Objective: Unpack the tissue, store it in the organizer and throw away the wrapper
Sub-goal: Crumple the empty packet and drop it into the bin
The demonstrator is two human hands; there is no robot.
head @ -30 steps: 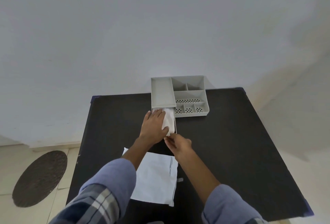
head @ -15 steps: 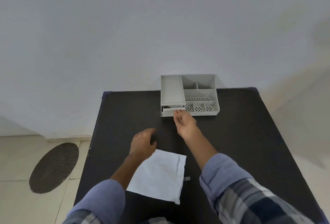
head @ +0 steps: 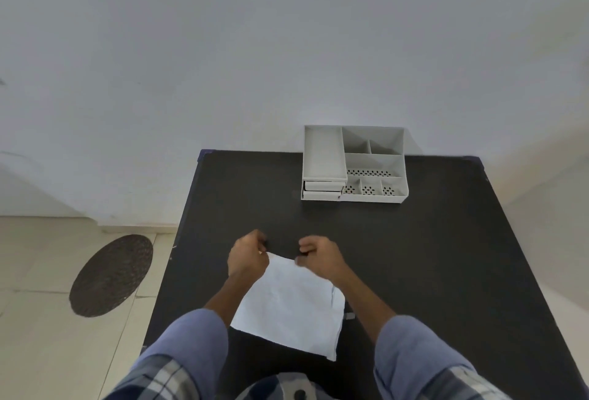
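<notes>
A flat white wrapper lies on the black table in front of me. My left hand pinches its far left corner. My right hand is curled at the wrapper's far edge, fingertips on or just above it. The grey organizer stands at the table's far edge against the wall, its drawers at the front left pushed in. The tissue is not visible.
A white wall rises behind the table. A dark round mat lies on the tiled floor to the left. A small grey scrap sits on the table just right of the wrapper.
My right hand pushed the drawer shut over the tissue, then drew back to the wrapper. My left hand left the drawer and took the wrapper's far corner.
</notes>
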